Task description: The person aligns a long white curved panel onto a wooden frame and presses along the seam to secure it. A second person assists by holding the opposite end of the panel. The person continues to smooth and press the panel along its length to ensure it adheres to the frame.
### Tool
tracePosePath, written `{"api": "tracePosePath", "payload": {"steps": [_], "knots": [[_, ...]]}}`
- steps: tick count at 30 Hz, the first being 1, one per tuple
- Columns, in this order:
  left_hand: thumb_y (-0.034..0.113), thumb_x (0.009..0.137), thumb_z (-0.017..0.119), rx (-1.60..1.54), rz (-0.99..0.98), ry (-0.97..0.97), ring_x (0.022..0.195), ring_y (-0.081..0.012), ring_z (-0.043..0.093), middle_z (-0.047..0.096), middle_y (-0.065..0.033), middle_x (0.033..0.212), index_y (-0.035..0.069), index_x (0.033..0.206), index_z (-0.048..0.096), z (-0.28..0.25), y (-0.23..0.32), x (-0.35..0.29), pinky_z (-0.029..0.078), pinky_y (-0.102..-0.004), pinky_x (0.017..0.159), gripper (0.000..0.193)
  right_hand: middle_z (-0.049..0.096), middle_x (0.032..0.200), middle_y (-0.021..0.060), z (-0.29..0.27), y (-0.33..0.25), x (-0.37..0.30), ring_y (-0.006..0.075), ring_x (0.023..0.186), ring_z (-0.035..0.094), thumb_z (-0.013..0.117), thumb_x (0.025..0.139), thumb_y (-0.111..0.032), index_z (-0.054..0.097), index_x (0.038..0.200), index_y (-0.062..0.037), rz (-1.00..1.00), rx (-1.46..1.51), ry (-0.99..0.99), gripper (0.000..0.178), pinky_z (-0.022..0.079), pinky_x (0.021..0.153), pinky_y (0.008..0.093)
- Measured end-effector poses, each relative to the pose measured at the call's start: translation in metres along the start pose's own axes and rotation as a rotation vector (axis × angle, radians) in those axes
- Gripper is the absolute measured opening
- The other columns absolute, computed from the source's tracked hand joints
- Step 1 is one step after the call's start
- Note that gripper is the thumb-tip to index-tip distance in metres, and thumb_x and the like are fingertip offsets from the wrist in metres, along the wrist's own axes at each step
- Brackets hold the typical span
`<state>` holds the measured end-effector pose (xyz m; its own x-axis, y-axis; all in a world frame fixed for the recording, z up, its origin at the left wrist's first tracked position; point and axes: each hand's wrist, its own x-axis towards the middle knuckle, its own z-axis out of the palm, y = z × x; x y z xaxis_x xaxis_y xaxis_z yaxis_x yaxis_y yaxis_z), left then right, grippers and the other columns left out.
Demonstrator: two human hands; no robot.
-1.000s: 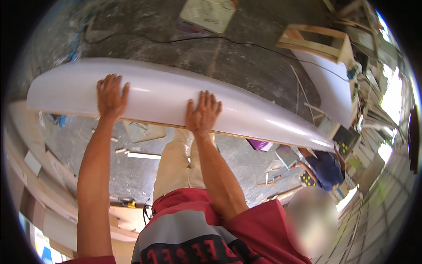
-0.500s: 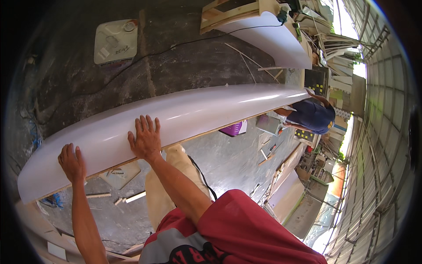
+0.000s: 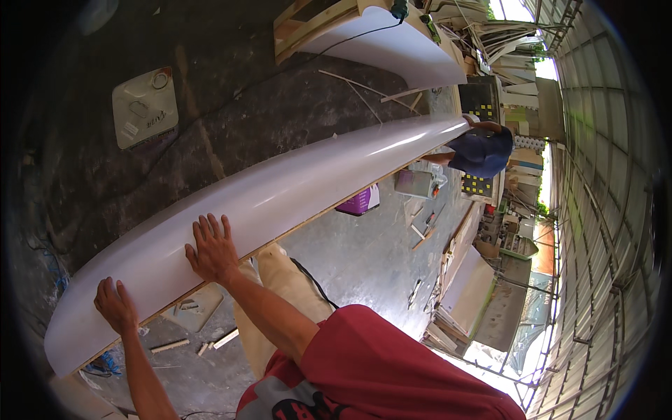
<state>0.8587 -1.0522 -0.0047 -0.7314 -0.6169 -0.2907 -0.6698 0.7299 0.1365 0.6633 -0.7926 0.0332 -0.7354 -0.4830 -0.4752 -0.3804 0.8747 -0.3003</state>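
Observation:
A long board with a glossy white surface and a thin wood-coloured near edge stretches from the lower left toward the far right. Near its left end my left hand rests on the white face, fingers together and slightly bent. Farther along, my right hand lies flat on the same face with its fingers spread. Neither hand is wrapped round the board. At the far end another person in a dark shirt leans over, an arm reaching to the board's tip.
On the floor beyond the board stand a pale square container and a white-faced wooden frame with a cable. A purple-and-white container, a grey container and wood offcuts are on the near side.
The view has turned, so the board slants more steeply and its left end sits lower in the picture. Both hands stay on the white face in about the same places.

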Motion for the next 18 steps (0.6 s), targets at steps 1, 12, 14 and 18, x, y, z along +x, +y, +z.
{"api": "tracePosePath", "payload": {"steps": [1, 12, 14, 18], "knots": [[0.033, 0.108, 0.048, -0.004, 0.000, 0.006, 0.130, -0.0354, 0.054, 0.061, -0.0177, 0.138, -0.001, 0.131, 0.063, -0.0024, 0.0020, -0.0013, 0.036, -0.0483, 0.116, 0.043, 0.043, 0.158, 0.0243, 0.0007, -0.0005, -0.0004, 0.0393, 0.154, 0.030, 0.040, 0.104, -0.041, 0.045, 0.149, 0.0055, 0.000, -0.001, -0.005, 0.065, 0.009, 0.129, 0.0579], [0.032, 0.106, 0.052, -0.018, 0.029, 0.060, 0.127, -0.0372, 0.055, 0.062, -0.0180, 0.136, -0.001, 0.129, 0.064, 0.0023, -0.0028, -0.0024, 0.037, -0.0495, 0.114, 0.042, 0.042, 0.159, 0.0241, 0.0047, -0.0003, -0.0004, 0.0389, 0.155, 0.027, 0.040, 0.104, -0.042, 0.046, 0.149, 0.0054, 0.007, 0.013, -0.002, 0.065, 0.007, 0.129, 0.0576], [0.032, 0.106, 0.052, -0.022, 0.028, 0.065, 0.127, -0.0374, 0.054, 0.061, -0.0181, 0.136, -0.001, 0.129, 0.064, 0.0004, -0.0013, -0.0027, 0.037, -0.0497, 0.114, 0.042, 0.042, 0.159, 0.0241, 0.0039, -0.0001, -0.0002, 0.0389, 0.155, 0.027, 0.040, 0.105, -0.041, 0.046, 0.149, 0.0054, 0.004, 0.010, -0.002, 0.065, 0.007, 0.129, 0.0576], [0.032, 0.106, 0.052, -0.026, 0.017, 0.054, 0.128, -0.0371, 0.054, 0.061, -0.0180, 0.137, -0.001, 0.129, 0.064, 0.0010, -0.0023, -0.0019, 0.037, -0.0497, 0.114, 0.042, 0.042, 0.159, 0.0242, 0.0030, -0.0003, 0.0006, 0.0389, 0.155, 0.027, 0.040, 0.105, -0.042, 0.046, 0.149, 0.0055, 0.003, 0.014, -0.010, 0.065, 0.007, 0.130, 0.0577]]}}
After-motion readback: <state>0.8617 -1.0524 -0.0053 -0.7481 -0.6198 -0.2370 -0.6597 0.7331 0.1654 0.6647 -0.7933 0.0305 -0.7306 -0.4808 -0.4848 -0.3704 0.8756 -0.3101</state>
